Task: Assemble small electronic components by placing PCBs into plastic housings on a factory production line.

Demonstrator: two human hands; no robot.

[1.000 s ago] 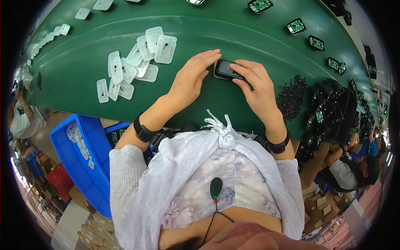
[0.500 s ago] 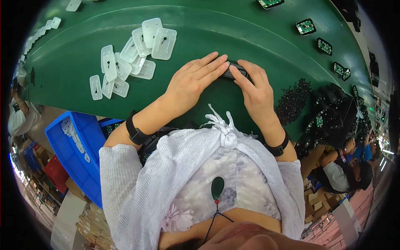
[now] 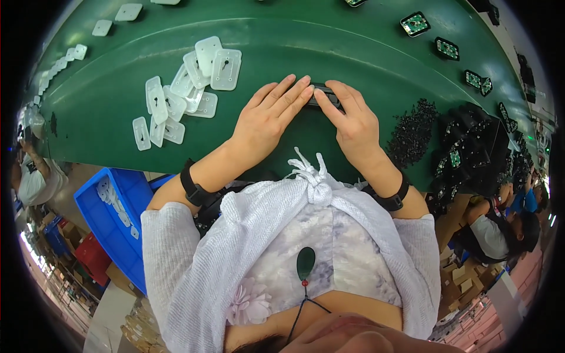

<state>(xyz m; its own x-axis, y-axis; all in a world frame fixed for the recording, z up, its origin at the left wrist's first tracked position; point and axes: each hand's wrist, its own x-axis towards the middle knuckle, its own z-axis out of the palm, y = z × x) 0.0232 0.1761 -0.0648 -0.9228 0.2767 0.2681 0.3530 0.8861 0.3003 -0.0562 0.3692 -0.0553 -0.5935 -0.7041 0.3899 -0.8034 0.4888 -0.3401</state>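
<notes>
While both hands cover it, the dark part [image 3: 321,94] seems rectangular.

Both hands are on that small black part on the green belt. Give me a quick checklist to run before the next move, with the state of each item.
1. Black part pinned under both sets of fingers: ok; left hand and right hand both press on it.
2. Part flat on the belt: cannot tell, fingers cover most of it.
3. White plates apart from the left hand: ok, they lie in a loose heap to its left.
4. Pile of small black pieces within reach: ok, just right of the right hand.
5. Green boards out of the way: ok, along the belt's far right.
</notes>
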